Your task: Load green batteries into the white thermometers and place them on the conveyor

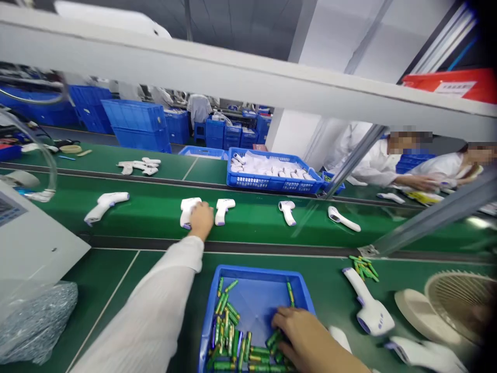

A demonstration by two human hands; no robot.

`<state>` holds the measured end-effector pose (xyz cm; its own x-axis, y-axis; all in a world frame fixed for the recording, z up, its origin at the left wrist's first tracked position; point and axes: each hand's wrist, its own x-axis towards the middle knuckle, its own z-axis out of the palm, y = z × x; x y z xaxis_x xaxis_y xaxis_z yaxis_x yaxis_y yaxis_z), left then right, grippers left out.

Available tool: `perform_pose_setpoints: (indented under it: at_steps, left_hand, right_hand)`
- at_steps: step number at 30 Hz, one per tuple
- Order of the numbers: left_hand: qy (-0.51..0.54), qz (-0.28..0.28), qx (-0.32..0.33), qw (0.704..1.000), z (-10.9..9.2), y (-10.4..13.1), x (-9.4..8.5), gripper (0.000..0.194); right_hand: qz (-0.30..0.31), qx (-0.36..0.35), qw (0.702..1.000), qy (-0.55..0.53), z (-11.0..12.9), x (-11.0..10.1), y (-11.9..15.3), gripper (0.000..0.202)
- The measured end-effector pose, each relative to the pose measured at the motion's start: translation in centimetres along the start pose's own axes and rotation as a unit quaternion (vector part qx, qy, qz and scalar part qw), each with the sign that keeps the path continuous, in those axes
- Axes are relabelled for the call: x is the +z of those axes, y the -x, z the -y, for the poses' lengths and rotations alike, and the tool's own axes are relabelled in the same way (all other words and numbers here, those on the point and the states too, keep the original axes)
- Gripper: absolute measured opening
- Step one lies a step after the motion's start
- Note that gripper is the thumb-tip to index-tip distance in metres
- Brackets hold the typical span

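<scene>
My left hand (202, 220) reaches out over the green conveyor belt, its fingers closed around the handle side of a white infrared thermometer (188, 211). Just right of it lies another white thermometer (224, 211). Down in front, my right hand (297, 331) dips into a blue tray (258, 270). Its fingers curl over some green AA-type batteries (274, 339), partly hidden beneath the palm. Many more green batteries (229, 326) lie heaped along the tray's left and near side.
More thermometers lie on the belt, one at left (104, 205) and one at right (287, 212). A small pile of batteries (364, 268), a thermometer (368, 305) and a beige fan (458, 300) are right. A blue basket (267, 181) stands behind the belt. Co-workers (382, 155) sit at far right.
</scene>
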<state>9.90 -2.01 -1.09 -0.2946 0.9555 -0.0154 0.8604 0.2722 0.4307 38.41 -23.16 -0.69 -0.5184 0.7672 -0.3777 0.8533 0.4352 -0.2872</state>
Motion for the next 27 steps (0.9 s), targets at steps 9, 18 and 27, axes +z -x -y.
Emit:
perform_pose_setpoints:
  at_steps: [9,18,27]
  left_hand:
    - [0.407,-0.001,-0.204,0.89,1.9,1.0,-2.2,0.02]
    - [0.772,0.145,-0.136,0.604,-8.8,18.2,1.7,0.053]
    - [0.742,0.137,-0.108,0.647,-8.0,18.4,3.5,0.058]
  right_hand:
    - [-0.112,-0.068,0.987,-0.093,-0.1,0.0,-1.2,0.013]
    - [-0.386,-0.036,0.842,-0.375,1.5,-1.6,-0.6,0.03]
    - [-0.349,-0.031,0.815,-0.46,2.5,-1.9,-2.5,0.019]
